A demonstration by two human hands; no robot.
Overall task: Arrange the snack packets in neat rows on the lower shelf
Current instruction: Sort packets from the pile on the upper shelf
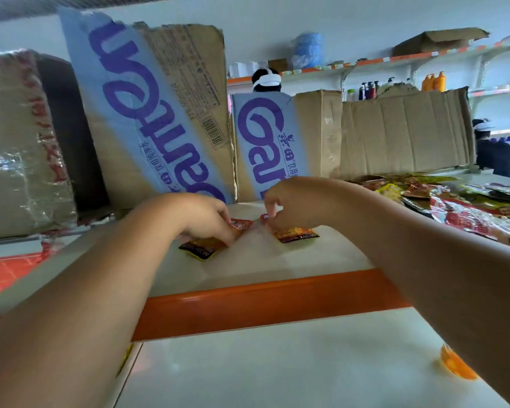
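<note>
Two small orange-and-black snack packets lie on the white shelf [277,254] in front of me. My left hand [206,216] has its fingers curled down onto the left packet [202,248], pinching its far red end. My right hand [280,207] pinches the red end of the right packet [296,234]. A gap of bare shelf separates the two packets. A loose heap of several more snack packets [465,207] lies on the same shelf at the right.
Cardboard sheets printed in blue and purple [147,113] lean along the shelf's back, with a taped box [18,142] at the left. An orange strip [262,301] edges the shelf front, above a lower white shelf [277,363]. Two people stand behind the cardboard.
</note>
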